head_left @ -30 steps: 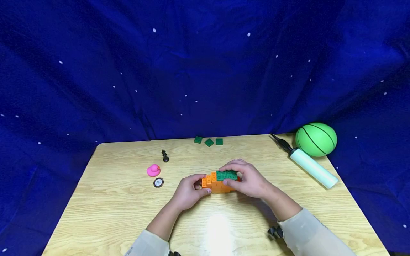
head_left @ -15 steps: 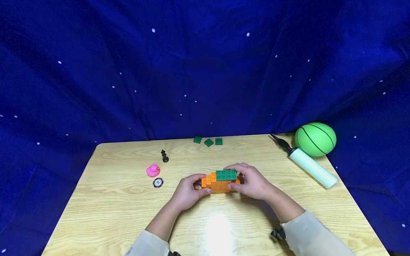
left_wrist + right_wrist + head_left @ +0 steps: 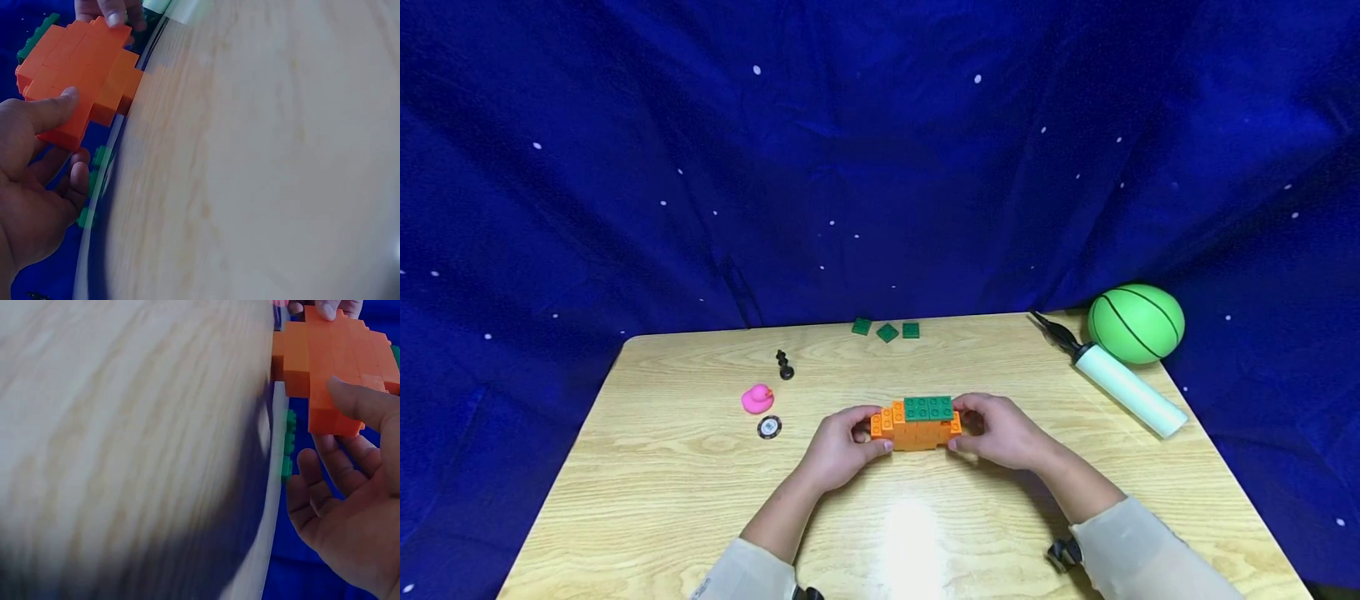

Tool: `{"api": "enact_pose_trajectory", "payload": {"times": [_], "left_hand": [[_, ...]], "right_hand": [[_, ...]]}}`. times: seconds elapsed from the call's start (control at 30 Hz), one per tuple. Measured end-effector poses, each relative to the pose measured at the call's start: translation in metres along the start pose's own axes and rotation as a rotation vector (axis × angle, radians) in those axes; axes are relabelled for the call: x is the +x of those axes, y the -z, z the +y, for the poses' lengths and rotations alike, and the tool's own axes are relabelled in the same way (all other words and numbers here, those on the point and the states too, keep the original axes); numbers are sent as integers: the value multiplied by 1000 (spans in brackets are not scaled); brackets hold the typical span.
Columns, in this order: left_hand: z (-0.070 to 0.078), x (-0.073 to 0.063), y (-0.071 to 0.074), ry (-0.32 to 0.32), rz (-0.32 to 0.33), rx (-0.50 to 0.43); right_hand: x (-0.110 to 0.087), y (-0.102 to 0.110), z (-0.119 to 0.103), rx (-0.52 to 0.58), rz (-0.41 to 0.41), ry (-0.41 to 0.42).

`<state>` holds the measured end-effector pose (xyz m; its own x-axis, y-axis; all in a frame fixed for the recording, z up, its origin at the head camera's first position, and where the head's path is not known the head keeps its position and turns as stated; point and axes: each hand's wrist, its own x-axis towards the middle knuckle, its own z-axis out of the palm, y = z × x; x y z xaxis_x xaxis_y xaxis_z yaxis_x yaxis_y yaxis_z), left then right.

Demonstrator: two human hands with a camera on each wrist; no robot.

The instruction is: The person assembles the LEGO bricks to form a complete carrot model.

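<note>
An orange block build [image 3: 917, 435] made of stacked toy bricks stands at the middle of the table, with stepped ends. Green bricks [image 3: 928, 407] form its top layer, studs up. My left hand [image 3: 838, 450] grips the build's left end, thumb on the near face. At the other end my right hand [image 3: 1000, 433] pinches it between thumb and fingers. In the left wrist view the orange build [image 3: 81, 75] shows its smooth flat face, narrowing in steps toward the table. The far side of the build is hidden in the head view.
Several items lie around on the wooden table [image 3: 685, 500]: small green bricks [image 3: 887, 332] at the back edge, a black chess piece [image 3: 785, 365], a pink rubber duck [image 3: 757, 399], a poker chip [image 3: 769, 427]. At the right are a hand pump [image 3: 1127, 389] and a green ball [image 3: 1137, 324].
My right hand has moved from the green bricks on top down to the right end of the orange build. The left hand keeps its grip; the build has hardly moved.
</note>
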<state>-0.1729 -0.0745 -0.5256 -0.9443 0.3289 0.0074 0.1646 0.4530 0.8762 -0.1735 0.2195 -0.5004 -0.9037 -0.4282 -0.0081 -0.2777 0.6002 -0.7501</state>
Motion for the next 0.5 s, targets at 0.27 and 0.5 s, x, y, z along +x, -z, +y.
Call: {"api": "enact_pose_trajectory", "payload": {"times": [0.27, 0.5], "left_hand": [[-1, 2, 2, -5, -16, 8], [-1, 2, 6, 8, -53, 8]], "right_hand": [[-1, 0, 4, 11, -27, -32], [-1, -1, 5, 16, -23, -44]]}}
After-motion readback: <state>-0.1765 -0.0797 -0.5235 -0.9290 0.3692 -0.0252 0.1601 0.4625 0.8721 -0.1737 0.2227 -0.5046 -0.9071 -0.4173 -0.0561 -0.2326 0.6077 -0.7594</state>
